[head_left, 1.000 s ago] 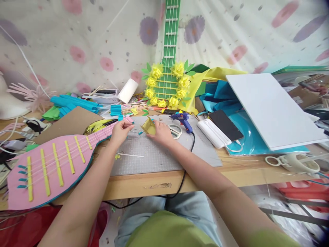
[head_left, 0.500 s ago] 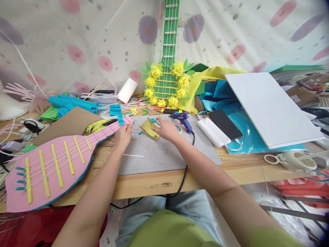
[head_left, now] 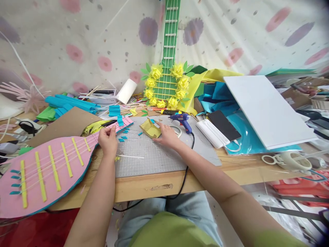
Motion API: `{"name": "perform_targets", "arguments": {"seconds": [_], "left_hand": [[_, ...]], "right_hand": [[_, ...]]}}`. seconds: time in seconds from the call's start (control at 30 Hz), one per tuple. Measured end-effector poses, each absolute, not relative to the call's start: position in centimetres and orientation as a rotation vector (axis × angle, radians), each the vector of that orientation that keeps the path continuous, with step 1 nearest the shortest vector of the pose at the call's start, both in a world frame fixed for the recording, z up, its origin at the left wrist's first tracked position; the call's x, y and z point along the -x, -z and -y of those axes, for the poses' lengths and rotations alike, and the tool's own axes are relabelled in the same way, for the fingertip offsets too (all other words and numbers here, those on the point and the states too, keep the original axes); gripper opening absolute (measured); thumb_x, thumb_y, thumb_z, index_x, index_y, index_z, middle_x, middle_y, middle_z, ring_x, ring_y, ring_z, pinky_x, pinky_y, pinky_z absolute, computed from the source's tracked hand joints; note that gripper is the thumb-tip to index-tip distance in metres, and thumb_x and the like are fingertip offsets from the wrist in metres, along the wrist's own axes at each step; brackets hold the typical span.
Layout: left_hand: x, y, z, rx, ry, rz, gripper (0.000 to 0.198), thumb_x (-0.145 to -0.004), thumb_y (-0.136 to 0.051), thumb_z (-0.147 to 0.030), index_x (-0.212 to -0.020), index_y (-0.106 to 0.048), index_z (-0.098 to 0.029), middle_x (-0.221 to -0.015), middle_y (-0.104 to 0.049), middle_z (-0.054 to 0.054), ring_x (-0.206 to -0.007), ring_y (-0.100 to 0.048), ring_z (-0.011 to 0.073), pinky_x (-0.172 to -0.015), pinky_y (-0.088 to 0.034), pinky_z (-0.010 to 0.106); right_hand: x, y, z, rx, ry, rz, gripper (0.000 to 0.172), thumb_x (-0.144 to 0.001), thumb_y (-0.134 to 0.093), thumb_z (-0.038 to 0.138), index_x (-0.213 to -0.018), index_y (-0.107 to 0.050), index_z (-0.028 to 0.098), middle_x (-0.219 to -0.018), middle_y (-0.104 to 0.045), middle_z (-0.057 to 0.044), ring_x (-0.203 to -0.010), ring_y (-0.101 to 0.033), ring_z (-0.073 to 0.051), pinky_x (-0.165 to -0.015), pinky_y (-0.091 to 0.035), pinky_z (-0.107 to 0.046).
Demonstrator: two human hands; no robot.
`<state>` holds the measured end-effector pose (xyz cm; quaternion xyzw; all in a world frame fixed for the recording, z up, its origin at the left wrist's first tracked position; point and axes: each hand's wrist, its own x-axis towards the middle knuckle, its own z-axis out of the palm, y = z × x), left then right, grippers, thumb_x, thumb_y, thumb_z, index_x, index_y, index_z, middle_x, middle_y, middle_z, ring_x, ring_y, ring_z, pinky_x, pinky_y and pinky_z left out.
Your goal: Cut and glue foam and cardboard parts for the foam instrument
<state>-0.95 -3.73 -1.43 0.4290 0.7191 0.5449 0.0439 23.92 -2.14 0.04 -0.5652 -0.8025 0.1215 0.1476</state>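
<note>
Our left hand (head_left: 108,139) has moved left beside the pink guitar's (head_left: 49,176) neck, baring blue pieces (head_left: 123,138); its fingers pinch, on what we cannot tell. Our right hand (head_left: 168,135) rests loosely spread at the gold box (head_left: 150,130).

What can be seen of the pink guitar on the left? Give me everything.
The pink guitar looks handmade, like card or foam, with a dark blue-green edge. Six yellow strips cross its rounded body, four small blue tabs sit near the wide end, and thin pale strings run lengthwise. It lies face up, its narrow neck angled toward the mat. The left hand is at the neck; whether it grips is unclear. The picture's edge cuts off the wide end.
</note>
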Motion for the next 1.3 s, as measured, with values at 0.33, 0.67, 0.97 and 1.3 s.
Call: {"name": "perform_targets", "arguments": {"seconds": [0.33, 0.67, 0.97, 1.3], "left_hand": [[1.3, -0.8, 3.9, -1.309, -1.490, -2.338, 0.051, -0.087, -0.024, -0.047, -0.047, -0.043, -0.020, -0.047, -0.048, 0.002, -0.052, -0.051, 0.0143, -0.065, -0.042, 0.028], [5.1, -2.9, 2.7, -1.485, -1.221, -2.406, 0.027, -0.072, -0.053, -0.043, -0.085, -0.057, -0.020, -0.080, -0.063, 0.003, -0.072, -0.058, 0.0175, -0.069, -0.045, 0.030], [3.9, -4.5, 2.1, -1.788, -0.572, -2.494, 0.048, -0.068, -0.052, -0.060, -0.087, -0.058, -0.017, -0.091, -0.062, 0.010, -0.089, -0.058, 0.0269, -0.075, -0.044, 0.036], [4.4, -3.0, 1.4, -1.835, -0.206, -2.420, 0.067, -0.062, -0.065, -0.044, -0.120, -0.043, -0.018, -0.116, -0.059, 0.013, -0.105, -0.055, 0.0314, -0.080, -0.044, 0.038]], "right_hand": [[-22.4, 2.5, 1.6, 1.507, -0.188, 2.204, 0.074, -0.070, -0.061, 0.051, -0.129, -0.039, 0.011, -0.113, -0.057, -0.016, -0.105, -0.051, -0.029, -0.088, -0.037, -0.040], [-22.4, 2.9, 2.1, 1.514, -0.111, 2.084, 0.075, -0.067, -0.063, 0.055, -0.125, -0.044, 0.011, -0.107, -0.055, -0.015, -0.099, -0.050, -0.029, -0.085, -0.038, -0.039], [-22.4, 2.8, 2.5, 1.527, -0.116, 2.130, 0.086, -0.061, -0.063, 0.062, -0.128, -0.040, 0.013, -0.104, -0.056, -0.015, -0.098, -0.050, -0.029, -0.085, -0.036, -0.041], [-22.5, 2.8, 2.6, 1.567, -0.108, 2.121, 0.074, -0.069, -0.059, 0.054, -0.127, -0.042, 0.011, -0.104, -0.056, -0.015, -0.099, -0.050, -0.029, -0.085, -0.036, -0.039]]}}
